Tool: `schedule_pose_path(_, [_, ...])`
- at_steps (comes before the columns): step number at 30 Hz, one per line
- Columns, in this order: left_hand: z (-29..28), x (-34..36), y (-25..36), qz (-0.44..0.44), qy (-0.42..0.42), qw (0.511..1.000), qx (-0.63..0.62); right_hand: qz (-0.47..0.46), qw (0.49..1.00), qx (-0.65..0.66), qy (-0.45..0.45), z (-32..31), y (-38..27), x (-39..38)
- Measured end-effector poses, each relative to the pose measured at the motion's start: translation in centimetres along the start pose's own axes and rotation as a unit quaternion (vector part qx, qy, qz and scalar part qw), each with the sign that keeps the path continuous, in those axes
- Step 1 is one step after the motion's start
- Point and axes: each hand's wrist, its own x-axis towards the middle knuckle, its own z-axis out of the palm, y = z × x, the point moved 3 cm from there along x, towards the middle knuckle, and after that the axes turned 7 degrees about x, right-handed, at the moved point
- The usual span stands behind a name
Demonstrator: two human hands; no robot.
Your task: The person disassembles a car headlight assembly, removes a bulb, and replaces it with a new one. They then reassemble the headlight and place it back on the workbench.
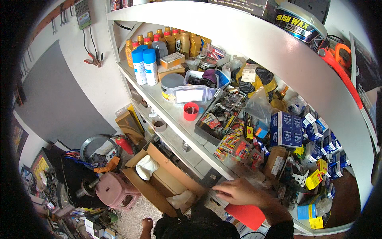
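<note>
My right hand (236, 193) reaches along the lower right part of the shelving, fingers apart and slightly bent, with nothing visible in them. A red flat item (246, 216) lies under and beside it, and the area just above it is smeared. An open cardboard box (134, 175) with a white crumpled item (146, 166) and a pale plastic bag (179, 201) stands to its left. My left hand (147, 224) is low beside my dark clothing, fingers curled; whatever it holds, if anything, is too small to make out.
Metal shelves (155, 95) carry oil bottles, spray cans (149, 65), trays of small packs and blue boxes (285, 127). A pink stool (113, 185), red extinguisher (123, 144) and cluttered black stand (67, 191) are at left. Tools (63, 12) hang on the wall.
</note>
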Motion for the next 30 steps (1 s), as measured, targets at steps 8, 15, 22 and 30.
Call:
schedule_pose_path(8, [-0.9, 1.4, -4.7, 0.088, 0.056, 0.993, -0.058, 0.058, 0.996, -0.022, -0.064, 10.4, -1.7, 0.5])
schedule_pose_path(15, [-1.7, 4.6, -10.4, 0.092, 0.005, 0.995, -0.046, 0.149, 0.983, 0.03, -0.098, 14.8, -7.3, 0.6])
schedule_pose_path(22, [-4.7, 8.5, -11.7, 0.129, 0.004, 0.991, -0.029, 0.219, 0.972, 0.077, -0.047, 16.7, -9.6, -1.6])
schedule_pose_path(30, [-7.5, 9.9, -9.5, 0.18, 0.039, 0.983, -0.027, 0.194, 0.968, 0.04, -0.151, 18.3, -5.5, -1.1])
